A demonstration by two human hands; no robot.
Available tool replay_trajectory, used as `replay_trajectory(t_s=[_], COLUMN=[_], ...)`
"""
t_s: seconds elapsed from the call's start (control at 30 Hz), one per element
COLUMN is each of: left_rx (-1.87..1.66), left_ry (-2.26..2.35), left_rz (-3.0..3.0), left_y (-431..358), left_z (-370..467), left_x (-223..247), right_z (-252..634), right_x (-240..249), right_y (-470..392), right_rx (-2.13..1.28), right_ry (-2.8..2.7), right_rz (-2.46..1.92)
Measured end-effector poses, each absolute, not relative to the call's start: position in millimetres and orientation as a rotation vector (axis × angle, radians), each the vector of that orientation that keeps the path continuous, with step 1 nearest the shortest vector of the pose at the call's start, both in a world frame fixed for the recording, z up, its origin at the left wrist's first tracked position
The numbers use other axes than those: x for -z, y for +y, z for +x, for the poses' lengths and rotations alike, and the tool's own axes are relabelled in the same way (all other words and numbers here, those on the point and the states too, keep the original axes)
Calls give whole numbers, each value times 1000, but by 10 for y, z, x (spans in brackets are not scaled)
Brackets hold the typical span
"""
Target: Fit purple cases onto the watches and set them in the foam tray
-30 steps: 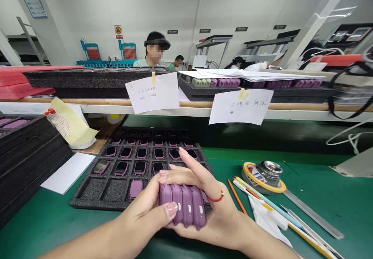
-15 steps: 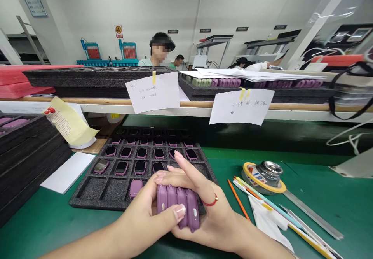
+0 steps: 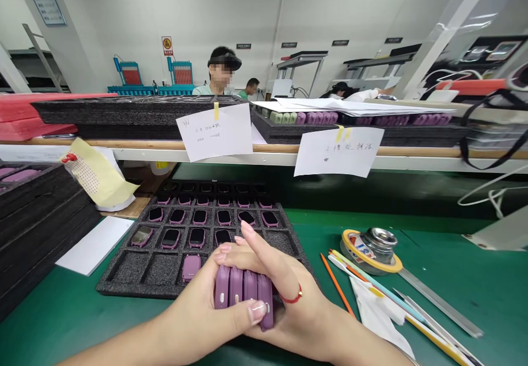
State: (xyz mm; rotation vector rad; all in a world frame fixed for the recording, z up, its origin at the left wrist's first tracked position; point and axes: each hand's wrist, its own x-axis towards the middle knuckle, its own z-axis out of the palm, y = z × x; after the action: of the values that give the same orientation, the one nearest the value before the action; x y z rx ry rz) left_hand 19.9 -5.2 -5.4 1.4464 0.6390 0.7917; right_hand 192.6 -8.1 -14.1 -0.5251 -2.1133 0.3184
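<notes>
The hands work as a pair above the counter [image 3: 437, 261]. The left hand [image 3: 206, 303] enters from the lower left, its thumb laid across the near side of a row of four purple watch cases [image 3: 249, 286]. The right hand [image 3: 307, 311] enters from the lower right, palm beneath and beside the row, index finger extended upward. Both are curled closely about the cases, held upright side by side near the front edge of the foam tray [image 3: 136, 289].

Most of the left fingers are hidden behind the row; whether further cases lie within cannot be told. The hands cover the tray's near right corner, its rear row is lost in shadow, and both forearms are cut off below. Writing on the paper notes [image 3: 333, 153] is largely illegible.

The cases are smooth, with rounded ends and pale oval buttons. The tray is coarse black foam with square-cornered recesses. A red cord [image 3: 292, 298] rings the right wrist.
</notes>
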Motion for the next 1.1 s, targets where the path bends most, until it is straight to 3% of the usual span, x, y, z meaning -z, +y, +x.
replay_trajectory(t_s=[0.27, 0.6, 0.93, 1.1], left_rx=[-877, -1069, -1116, -1070], left_ry=[793, 615, 624, 671], left_rz=[1522, 1917, 1992, 1988], left_y=[-67, -54, -53, -65], left_z=[174, 131, 115, 120], left_x=[51, 126, 159, 150], right_z=[1968, 1985, 1982, 1927], right_x=[123, 116, 71, 107], right_y=[-63, -60, -9, -68], right_rx=[-160, -871, -1556, -1688], right_ry=[-2189, -1580, -1524, -1414], right_rz=[-470, -745, -818, -705])
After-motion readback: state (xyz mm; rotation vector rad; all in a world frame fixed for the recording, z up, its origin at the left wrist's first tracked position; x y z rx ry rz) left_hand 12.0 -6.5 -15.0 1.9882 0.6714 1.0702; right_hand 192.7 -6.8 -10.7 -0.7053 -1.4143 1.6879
